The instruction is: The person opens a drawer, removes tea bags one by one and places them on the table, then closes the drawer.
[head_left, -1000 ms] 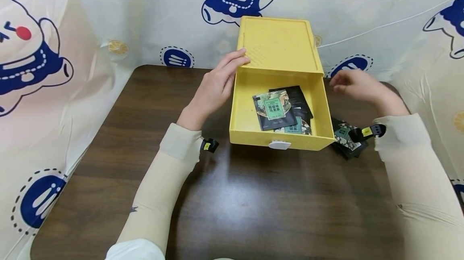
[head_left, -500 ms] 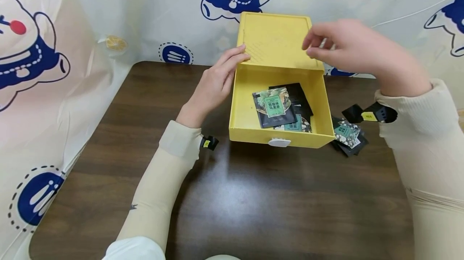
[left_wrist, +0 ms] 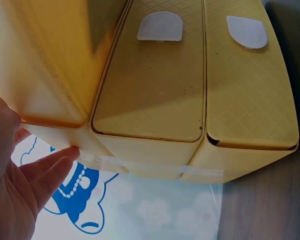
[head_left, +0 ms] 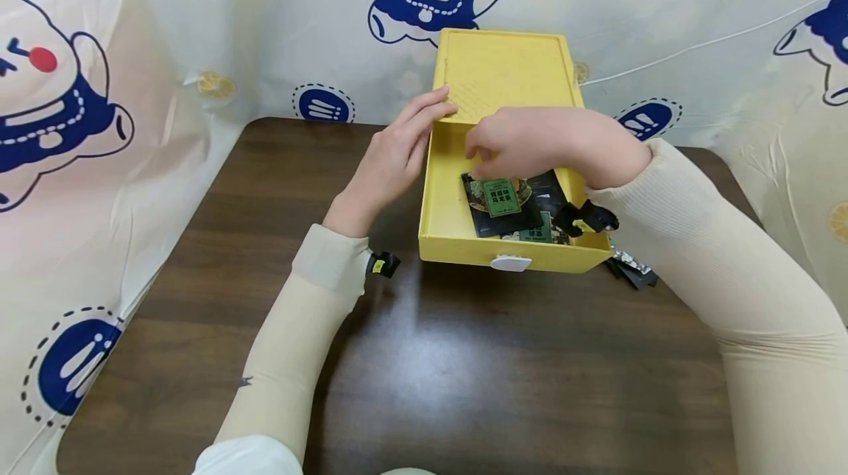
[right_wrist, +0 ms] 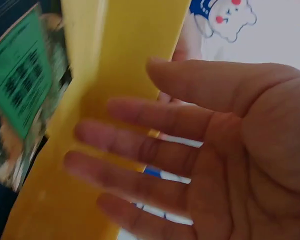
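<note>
A yellow drawer unit [head_left: 510, 66] has its top drawer [head_left: 457, 250] pulled out, with a white handle tab on its front. Inside lie dark sachets with green labels; one sachet [head_left: 501, 202] overlaps the others [head_left: 545, 228]. My left hand [head_left: 387, 166] rests at the unit's left edge, its fingers lying straight over the top; the left wrist view shows this hand [left_wrist: 27, 175] against the yellow side. Over the back of the open drawer is my right hand [head_left: 523, 142]. Its fingers [right_wrist: 135, 142] are spread and loosely bent in the right wrist view, holding nothing.
More dark sachets [head_left: 636, 272] lie on the brown table [head_left: 424, 379] right of the drawer, partly behind the right sleeve. Two closed drawers [left_wrist: 150, 85] sit below the open one. A patterned sheet [head_left: 298, 11] hangs behind the table.
My right hand has risen from beside the unit's right side, passed leftward over its edge and come down over the open drawer. The left hand stays in place.
</note>
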A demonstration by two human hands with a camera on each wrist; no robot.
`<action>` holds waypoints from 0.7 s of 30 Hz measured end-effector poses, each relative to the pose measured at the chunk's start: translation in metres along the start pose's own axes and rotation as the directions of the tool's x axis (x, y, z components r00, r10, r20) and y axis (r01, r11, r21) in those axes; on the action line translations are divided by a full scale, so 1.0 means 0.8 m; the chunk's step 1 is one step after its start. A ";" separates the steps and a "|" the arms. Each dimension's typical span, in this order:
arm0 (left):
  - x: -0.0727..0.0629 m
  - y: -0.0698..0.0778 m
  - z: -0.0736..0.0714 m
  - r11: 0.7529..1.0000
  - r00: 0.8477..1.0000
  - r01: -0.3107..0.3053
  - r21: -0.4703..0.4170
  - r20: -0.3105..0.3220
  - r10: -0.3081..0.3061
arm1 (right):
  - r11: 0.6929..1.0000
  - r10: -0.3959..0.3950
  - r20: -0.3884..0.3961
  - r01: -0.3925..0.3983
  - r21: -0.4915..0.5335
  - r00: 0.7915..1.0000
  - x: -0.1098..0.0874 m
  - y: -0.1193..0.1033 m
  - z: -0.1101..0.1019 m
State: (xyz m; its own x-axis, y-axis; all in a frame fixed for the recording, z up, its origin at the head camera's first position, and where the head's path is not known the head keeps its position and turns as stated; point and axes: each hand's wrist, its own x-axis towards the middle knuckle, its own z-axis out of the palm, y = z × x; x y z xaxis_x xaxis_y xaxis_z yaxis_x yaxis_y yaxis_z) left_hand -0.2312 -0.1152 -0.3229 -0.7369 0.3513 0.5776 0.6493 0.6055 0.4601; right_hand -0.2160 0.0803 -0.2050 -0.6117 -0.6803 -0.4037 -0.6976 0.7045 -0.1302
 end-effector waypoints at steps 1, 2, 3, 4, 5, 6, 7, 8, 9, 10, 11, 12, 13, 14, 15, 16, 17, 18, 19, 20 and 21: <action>-0.001 0.000 0.000 1.000 1.000 0.000 -0.001 -0.001 0.000 | 1.000 0.016 0.028 -0.016 -0.006 0.999 0.003 -0.002 0.002; -0.001 -0.001 0.000 1.000 1.000 0.000 -0.003 -0.001 0.000 | 0.999 0.030 0.048 -0.029 -0.014 0.998 0.006 -0.005 0.004; -0.002 -0.001 0.000 1.000 1.000 -0.001 -0.004 -0.001 0.001 | 0.999 0.042 0.068 -0.041 -0.021 0.997 0.008 -0.006 0.006; -0.002 -0.001 0.000 1.000 1.000 -0.002 -0.005 -0.001 0.002 | 0.998 0.052 0.086 -0.050 -0.028 0.995 0.011 -0.007 0.009; -0.003 -0.002 0.000 1.000 1.000 -0.004 -0.004 -0.002 0.004 | 0.998 0.060 0.103 -0.056 -0.042 0.993 0.013 -0.008 0.011; -0.003 -0.002 0.000 1.000 1.000 -0.007 -0.003 -0.002 0.007 | 0.997 0.068 0.113 -0.062 -0.055 0.991 0.015 -0.008 0.013; -0.003 -0.002 0.000 1.000 1.000 -0.007 -0.003 -0.002 0.007 | 0.995 0.082 0.121 -0.074 -0.071 0.989 0.018 -0.008 0.016; -0.003 -0.002 0.001 1.000 1.000 -0.008 -0.004 0.000 0.008 | 0.993 0.092 0.126 -0.081 -0.085 0.988 0.019 -0.008 0.018; -0.003 -0.003 0.001 1.000 1.000 -0.010 -0.005 0.001 0.010 | 0.991 0.106 0.131 -0.094 -0.098 0.986 0.022 -0.008 0.020; -0.003 -0.003 0.001 1.000 1.000 -0.011 -0.004 0.001 0.011 | 0.989 0.115 0.132 -0.101 -0.108 0.985 0.023 -0.008 0.022; -0.003 -0.003 0.002 1.000 1.000 -0.011 -0.004 0.001 0.011 | 0.987 0.124 0.132 -0.108 -0.119 0.983 0.025 -0.008 0.023; -0.003 -0.003 0.002 1.000 1.000 -0.011 -0.005 0.001 0.011 | 0.985 0.133 0.129 -0.117 -0.125 0.983 0.026 -0.007 0.025; -0.003 -0.003 0.002 1.000 1.000 -0.010 -0.006 0.003 0.010 | 0.983 0.145 0.127 -0.128 -0.131 0.981 0.027 -0.007 0.026; -0.003 -0.003 0.002 1.000 1.000 -0.009 -0.007 0.003 0.009 | 0.981 0.154 0.125 -0.137 -0.136 0.980 0.028 -0.008 0.027; -0.003 -0.003 0.002 1.000 1.000 -0.009 -0.007 0.002 0.009 | 0.979 0.164 0.123 -0.147 -0.140 0.979 0.029 -0.008 0.028; -0.003 -0.003 0.002 1.000 1.000 -0.009 -0.007 0.001 0.009 | 0.978 0.168 0.121 -0.151 -0.142 0.978 0.030 -0.008 0.028; -0.002 -0.003 0.001 1.000 1.000 -0.009 -0.008 0.001 0.009 | 0.977 0.176 0.119 -0.158 -0.143 0.977 0.030 -0.007 0.028; -0.002 -0.003 0.001 1.000 1.000 -0.010 -0.007 -0.001 0.010 | 0.976 0.183 0.119 -0.166 -0.140 0.976 0.031 -0.007 0.028; -0.002 -0.003 0.001 1.000 1.000 -0.011 -0.008 -0.002 0.011 | 0.976 0.187 0.122 -0.170 -0.139 0.975 0.031 -0.006 0.028; -0.002 -0.003 0.001 1.000 1.000 -0.011 -0.009 -0.003 0.011 | 0.975 0.189 0.123 -0.171 -0.140 0.974 0.031 -0.006 0.027; -0.002 -0.003 0.000 1.000 1.000 -0.011 -0.009 -0.003 0.011 | 0.975 0.190 0.126 -0.172 -0.140 0.974 0.031 -0.005 0.027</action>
State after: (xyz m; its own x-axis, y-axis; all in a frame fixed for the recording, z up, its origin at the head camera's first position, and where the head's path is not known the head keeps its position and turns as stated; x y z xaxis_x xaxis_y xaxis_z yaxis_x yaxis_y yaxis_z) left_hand -0.2320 -0.1171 -0.3250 -0.7288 0.3558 0.5850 0.6594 0.5949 0.4597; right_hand -0.2205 0.0648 -0.2342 -0.6813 -0.5029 -0.5319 -0.6268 0.7761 0.0691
